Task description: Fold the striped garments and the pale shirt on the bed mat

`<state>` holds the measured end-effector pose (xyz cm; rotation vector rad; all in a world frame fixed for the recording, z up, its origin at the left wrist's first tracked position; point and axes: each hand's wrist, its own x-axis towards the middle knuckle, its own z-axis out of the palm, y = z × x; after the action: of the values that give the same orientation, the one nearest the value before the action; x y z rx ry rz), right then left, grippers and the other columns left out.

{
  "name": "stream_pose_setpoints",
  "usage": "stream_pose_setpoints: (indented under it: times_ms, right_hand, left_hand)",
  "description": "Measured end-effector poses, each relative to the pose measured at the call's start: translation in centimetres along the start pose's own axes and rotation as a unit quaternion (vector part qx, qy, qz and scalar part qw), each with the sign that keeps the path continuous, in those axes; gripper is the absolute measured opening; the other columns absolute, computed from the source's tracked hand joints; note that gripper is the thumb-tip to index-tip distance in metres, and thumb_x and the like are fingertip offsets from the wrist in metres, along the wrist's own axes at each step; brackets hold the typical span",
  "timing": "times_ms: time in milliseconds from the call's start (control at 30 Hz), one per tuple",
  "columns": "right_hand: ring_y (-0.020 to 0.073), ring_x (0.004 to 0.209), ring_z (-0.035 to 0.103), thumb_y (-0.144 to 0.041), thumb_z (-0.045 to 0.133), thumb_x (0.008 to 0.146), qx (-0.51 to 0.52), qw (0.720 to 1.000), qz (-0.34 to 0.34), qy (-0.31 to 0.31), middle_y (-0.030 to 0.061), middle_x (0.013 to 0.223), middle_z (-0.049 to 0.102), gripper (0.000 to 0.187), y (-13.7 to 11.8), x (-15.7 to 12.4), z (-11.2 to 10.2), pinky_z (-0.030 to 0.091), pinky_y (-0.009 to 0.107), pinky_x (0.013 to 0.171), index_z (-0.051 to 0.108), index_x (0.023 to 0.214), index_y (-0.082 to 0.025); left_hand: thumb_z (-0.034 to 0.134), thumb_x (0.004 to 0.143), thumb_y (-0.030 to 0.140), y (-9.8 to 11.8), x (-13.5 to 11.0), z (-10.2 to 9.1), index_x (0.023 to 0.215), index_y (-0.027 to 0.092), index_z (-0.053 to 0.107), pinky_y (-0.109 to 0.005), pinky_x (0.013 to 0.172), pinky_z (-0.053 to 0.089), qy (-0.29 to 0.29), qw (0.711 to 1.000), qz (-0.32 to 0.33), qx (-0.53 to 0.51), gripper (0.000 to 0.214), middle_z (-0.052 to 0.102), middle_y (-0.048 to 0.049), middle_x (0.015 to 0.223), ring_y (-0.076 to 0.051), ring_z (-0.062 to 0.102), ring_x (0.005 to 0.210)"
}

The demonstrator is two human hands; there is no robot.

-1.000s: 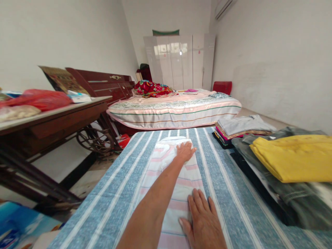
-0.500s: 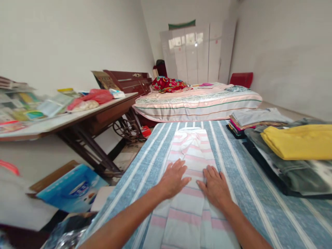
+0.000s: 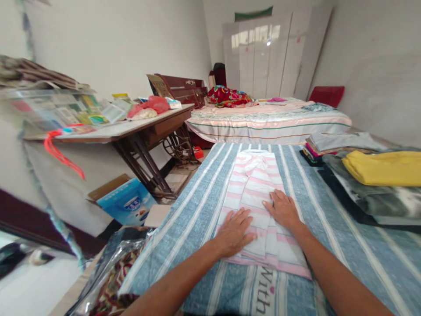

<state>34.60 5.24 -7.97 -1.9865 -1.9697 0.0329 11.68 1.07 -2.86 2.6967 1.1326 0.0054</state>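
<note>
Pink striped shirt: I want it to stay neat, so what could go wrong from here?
The left hand and right hand press flat on the pink striped shirt; sliding them might drag its folded-in layer and crease it.
The blue striped bedspread beneath could bunch with it.
The yellow garment stack lies nearby on the right; a wide arm sweep may nudge it.

Left hand [image 3: 235,232] drawn back from striped shirt's [image 3: 255,175] 12 o'clock end to 7 o'clock; right hand [image 3: 283,210] moved up, 4 o'clock; near hem folded over.
</note>
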Motion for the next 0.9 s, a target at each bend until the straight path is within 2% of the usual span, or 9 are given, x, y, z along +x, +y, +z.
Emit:
stream_pose_setpoints:
  times_ms: [167,267,367,467,600,733,900]
  right_hand:
    - [0.0251,0.125,0.038,-0.043,0.033,0.092,0.027,0.999,-0.008,0.035,0.0183,0.134,0.046,0.05,0.2,0.0,-1.6,0.028,0.04,0.101,0.048,0.126,-0.009]
    - [0.0223,0.123,0.041,-0.04,0.033,0.092,0.049,0.997,-0.034,0.058,0.0154,0.131,0.05,0.048,0.1,-1.8,-3.1,0.031,0.037,0.103,0.049,0.126,-0.01]
    - [0.0192,0.117,0.049,-0.038,0.036,0.091,0.084,0.99,-0.101,0.055,0.0085,0.124,0.057,0.04,-0.6,-5.9,-4.4,0.039,0.034,0.1,0.056,0.119,-0.018]
    - [0.0199,0.115,0.052,-0.034,0.041,0.09,0.127,0.971,-0.191,0.074,0.0082,0.122,0.059,0.036,-1.5,-11.0,-5.1,0.043,0.037,0.098,0.057,0.119,-0.02]
    - [0.0213,0.12,0.048,-0.027,0.048,0.087,0.088,0.969,-0.217,0.079,0.0106,0.13,0.053,0.039,-2.2,-15.7,-5.1,0.043,0.039,0.1,0.053,0.124,-0.017]
    - [0.0223,0.125,0.043,-0.021,0.049,0.085,0.055,0.974,-0.205,0.083,0.0138,0.135,0.047,0.047,-2.4,-16.8,-4.4,0.042,0.04,0.101,0.045,0.131,-0.012]
    - [0.0224,0.122,0.045,-0.016,0.046,0.085,0.044,0.976,-0.201,0.071,0.0132,0.133,0.049,0.042,-2.8,-16.6,-4.3,0.041,0.04,0.101,0.05,0.126,-0.014]
  left_hand:
    - [0.046,0.09,0.034,0.4,-1.6,-0.9,0.123,0.017,0.05,-0.045,0.11,0.024,0.037,0.999,-0.013,-0.01,0.038,0.039,-0.0108,0.143,-0.022,0.025,0.136]
    - [0.049,0.087,0.03,0.3,-3.7,-1.2,0.116,0.018,0.054,-0.045,0.108,0.03,0.056,0.998,0.01,-0.011,0.032,0.044,-0.0105,0.139,-0.024,0.03,0.134]
    - [0.05,0.086,0.029,0.1,-5.9,-1.0,0.115,0.019,0.055,-0.045,0.107,0.032,0.073,0.997,0.032,-0.005,0.031,0.047,-0.0099,0.137,-0.024,0.034,0.132]
    - [0.05,0.085,0.028,-0.2,-7.7,-0.6,0.119,0.021,0.054,-0.044,0.108,0.032,0.081,0.996,0.044,0.004,0.035,0.046,-0.0087,0.138,-0.024,0.035,0.132]
    - [0.049,0.082,0.022,-0.5,-8.8,-0.3,0.125,0.021,0.049,-0.044,0.109,0.03,0.066,0.996,0.053,0.015,0.043,0.043,-0.0071,0.14,-0.023,0.032,0.133]
    - [0.044,0.081,0.017,-0.4,-8.8,-0.4,0.126,0.02,0.048,-0.044,0.11,0.028,0.05,0.997,0.054,0.03,0.045,0.043,-0.0072,0.14,-0.022,0.034,0.132]
    - [0.042,0.079,0.013,-0.1,-8.5,-0.6,0.126,0.022,0.049,-0.044,0.109,0.029,0.036,0.997,0.053,0.034,0.048,0.042,-0.0061,0.141,-0.022,0.034,0.132]
